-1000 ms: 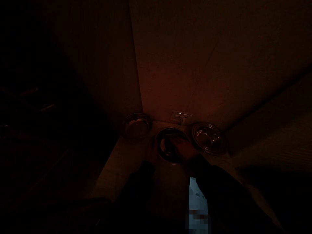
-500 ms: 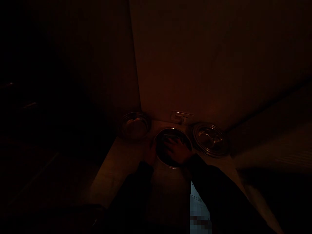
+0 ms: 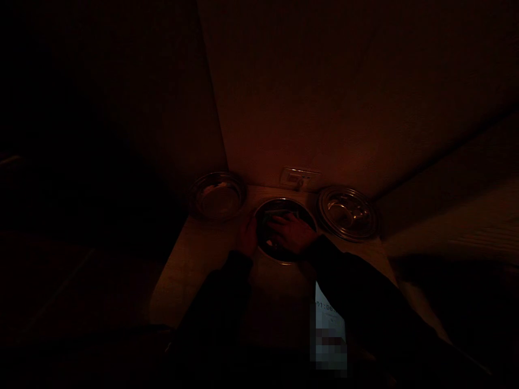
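Observation:
The scene is very dark. In the middle of the small table stands a round metal bowl (image 3: 286, 263) with a shiny rim and a dark inside. My left hand (image 3: 246, 236) is at its left side, holding the rim; the fingertips are hard to make out. My right hand (image 3: 294, 233) reaches over the right rim into the bowl, palm down, with fingers apart and stretched. Under and just beyond those fingers lies a dark, faintly greenish flat thing (image 3: 284, 212), too dim to name.
Shiny metal dishes flank the bowl: one (image 3: 219, 200) at the back left, a stack (image 3: 347, 213) at the back right. A wall socket (image 3: 300, 177) with a plug sits behind. A lit phone screen (image 3: 330, 324) shows below my right forearm. Walls close off the back and right of the table (image 3: 182, 275).
My view has tilted slightly, so everything sits higher in the picture. My right hand has shifted a little within the bowl; my left hand remains at the rim.

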A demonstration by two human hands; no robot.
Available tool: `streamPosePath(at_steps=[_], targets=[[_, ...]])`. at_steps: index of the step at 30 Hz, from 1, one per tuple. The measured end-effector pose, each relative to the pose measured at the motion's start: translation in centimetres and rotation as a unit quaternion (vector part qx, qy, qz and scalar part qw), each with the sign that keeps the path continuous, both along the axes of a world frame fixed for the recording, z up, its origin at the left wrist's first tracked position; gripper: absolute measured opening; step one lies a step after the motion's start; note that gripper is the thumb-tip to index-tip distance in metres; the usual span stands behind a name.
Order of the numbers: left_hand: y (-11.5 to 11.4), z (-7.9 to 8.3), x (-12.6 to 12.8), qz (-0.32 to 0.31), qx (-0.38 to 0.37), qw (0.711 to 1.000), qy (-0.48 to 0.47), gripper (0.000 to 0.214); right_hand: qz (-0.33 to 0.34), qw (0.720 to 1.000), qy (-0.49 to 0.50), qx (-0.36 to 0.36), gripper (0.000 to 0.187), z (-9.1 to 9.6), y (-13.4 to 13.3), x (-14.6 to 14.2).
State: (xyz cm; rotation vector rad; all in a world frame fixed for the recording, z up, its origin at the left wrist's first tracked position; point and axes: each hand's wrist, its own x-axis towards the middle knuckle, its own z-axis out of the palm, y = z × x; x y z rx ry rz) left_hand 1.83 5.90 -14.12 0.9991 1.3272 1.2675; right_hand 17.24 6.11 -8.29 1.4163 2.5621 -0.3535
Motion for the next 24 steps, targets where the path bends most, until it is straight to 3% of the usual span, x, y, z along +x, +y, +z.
streamPosePath(at_steps=[5,12,18,24], targets=[[0.2,-0.5,0.1,0.018,0.0,1.0,-0.013,0.039,-0.003,1.0,0.01,0.019,0.044,-0.1,-0.2,-0.3],[-0.4,0.7,0.4,0.039,-0.006,0.999,0.013,0.036,0.016,1.0,0.011,0.006,0.042,0.4,-0.6,-0.4],[-0.3,-0.5,0.1,0.04,-0.014,0.999,0.033,0.036,0.044,0.999,0.022,0.004,0.04,0.3,-1.2,-0.8],[-0.5,-0.3,0.2,0.052,-0.018,0.998,0.023,0.038,0.096,0.995,0.03,-0.02,0.038,0.3,-1.5,-0.4]])
